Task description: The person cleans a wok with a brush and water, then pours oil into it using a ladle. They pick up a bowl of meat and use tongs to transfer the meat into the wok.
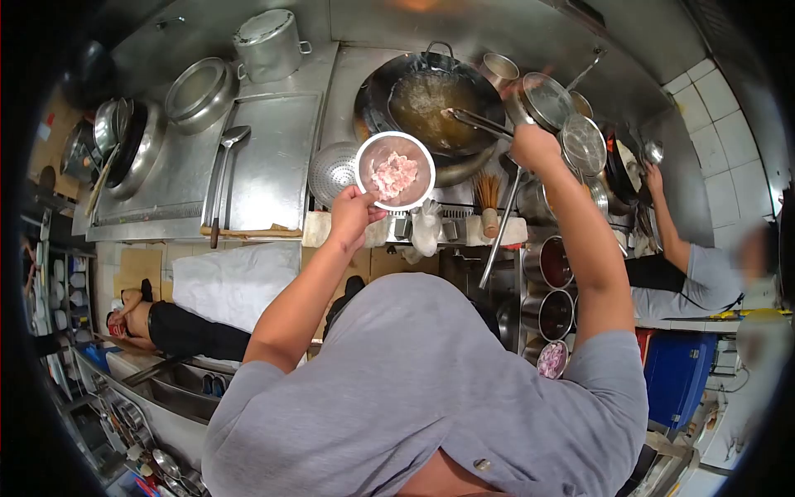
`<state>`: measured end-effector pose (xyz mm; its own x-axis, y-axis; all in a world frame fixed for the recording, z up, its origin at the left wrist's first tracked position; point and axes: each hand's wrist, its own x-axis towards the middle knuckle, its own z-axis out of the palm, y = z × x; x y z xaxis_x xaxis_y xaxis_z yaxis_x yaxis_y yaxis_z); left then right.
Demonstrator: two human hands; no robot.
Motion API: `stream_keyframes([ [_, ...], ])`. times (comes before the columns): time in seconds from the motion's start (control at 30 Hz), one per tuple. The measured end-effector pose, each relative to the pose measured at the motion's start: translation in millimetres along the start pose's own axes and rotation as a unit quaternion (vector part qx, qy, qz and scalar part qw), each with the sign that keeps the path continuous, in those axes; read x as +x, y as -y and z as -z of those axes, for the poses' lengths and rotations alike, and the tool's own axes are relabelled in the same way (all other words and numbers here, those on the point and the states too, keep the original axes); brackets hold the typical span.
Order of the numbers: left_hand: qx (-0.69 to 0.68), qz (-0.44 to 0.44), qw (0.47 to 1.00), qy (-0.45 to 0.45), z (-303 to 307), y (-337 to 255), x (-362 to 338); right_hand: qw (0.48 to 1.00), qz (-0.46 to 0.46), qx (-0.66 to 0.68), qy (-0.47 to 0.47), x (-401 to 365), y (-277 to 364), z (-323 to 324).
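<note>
My left hand (354, 217) grips the rim of a metal bowl (424, 184), thumb inside the edge. Pale pink pieces of raw meat (395, 174) lie in the bowl, which is held just in front of a large black wok (374, 98). Bubbling yellowish oil (426, 93) fills the wok's bottom. My right hand (537, 147) is closed around a pair of metal tongs (482, 124). Their tips reach over the oil, with a small pale piece at the end. A round perforated strainer (331, 172) lies left of the bowl, partly covered by it.
A bamboo brush (487, 199) and a long-handled utensil (499, 232) stand at the stove's front edge. Strainers (584, 145) and pots crowd the right. A spatula (225, 174) rests on the left counter. One person (696, 269) works at right; another (182, 323) is at left.
</note>
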<state>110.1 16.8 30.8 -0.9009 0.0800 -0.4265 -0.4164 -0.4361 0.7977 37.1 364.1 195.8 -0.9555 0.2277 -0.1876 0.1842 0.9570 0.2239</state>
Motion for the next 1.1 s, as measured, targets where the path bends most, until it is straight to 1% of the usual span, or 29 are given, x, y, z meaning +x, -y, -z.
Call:
stream_keyframes([
  [0.1, -0.005, -0.006, 1.0, -0.011, 8, -1, -1, 1.0, -0.007, 0.017, -0.002, 4, -5, 3],
  [0.17, -0.01, -0.021, 1.0, -0.018, 9, -6, -3, 0.999, 0.019, -0.009, -0.037, -2, -18, 14],
  [0.23, -0.017, -0.032, 0.999, -0.027, 12, -6, 1, 0.996, 0.044, -0.017, -0.077, -36, -23, 47],
  [0.3, -0.02, -0.042, 0.998, -0.037, 14, -8, 3, 0.981, 0.129, -0.014, -0.147, -60, -42, 63],
  [0.37, 0.032, -0.09, 0.995, -0.035, 12, -13, 2, 0.969, 0.198, -0.025, -0.143, -99, -40, 96],
  [0.4, 0.031, -0.099, 0.994, -0.04, 12, -14, 4, 0.969, 0.201, -0.023, -0.143, -117, -36, 110],
  [0.47, 0.049, -0.111, 0.992, -0.046, 7, -19, 4, 0.97, 0.219, -0.045, -0.091, -145, -22, 130],
  [0.53, 0.068, -0.12, 0.989, -0.048, 4, -22, 4, 0.97, 0.218, -0.052, -0.091, -156, -11, 132],
  [0.6, 0.124, -0.145, 0.981, -0.03, 3, -24, 4, 0.97, 0.216, -0.058, -0.09, -156, -11, 126],
  [0.67, 0.119, -0.142, 0.982, -0.028, -2, -26, 3, 0.956, 0.263, -0.044, -0.125, -147, -11, 111],
  [0.7, 0.111, -0.139, 0.984, -0.03, -4, -27, 2, 0.956, 0.262, -0.043, -0.126, -146, -12, 110],
  [0.73, 0.111, -0.14, 0.983, -0.03, -3, -25, 5, 0.96, 0.253, -0.064, -0.105, -145, -12, 109],
  [0.77, 0.101, -0.125, 0.986, -0.037, -1, -20, 9, 0.962, 0.245, -0.086, -0.086, -144, -11, 110],
  [0.8, 0.089, -0.111, 0.989, -0.045, 2, -17, 13, 0.961, 0.248, -0.087, -0.088, -146, -13, 114],
  [0.83, 0.087, -0.113, 0.989, -0.049, 4, -15, 15, 0.962, 0.243, -0.068, -0.104, -151, -19, 121],
  [0.9, 0.021, -0.064, 0.996, -0.062, 8, -9, 18, 0.962, 0.24, -0.051, -0.12, -148, -31, 128],
  [0.97, 0.005, -0.052, 0.997, -0.063, 13, -4, 18, 0.959, 0.224, -0.047, -0.169, -137, -44, 136],
  [1.0, -0.008, -0.04, 0.997, -0.062, 14, -3, 17, 0.968, 0.188, -0.055, -0.155, -125, -46, 138],
  [1.03, -0.009, -0.042, 0.997, -0.058, 13, -3, 14, 0.968, 0.186, -0.056, -0.157, -111, -45, 136],
  [1.1, -0.027, -0.031, 0.998, -0.054, 12, -4, 6, 0.985, 0.111, -0.042, -0.125, -75, -39, 123],
])
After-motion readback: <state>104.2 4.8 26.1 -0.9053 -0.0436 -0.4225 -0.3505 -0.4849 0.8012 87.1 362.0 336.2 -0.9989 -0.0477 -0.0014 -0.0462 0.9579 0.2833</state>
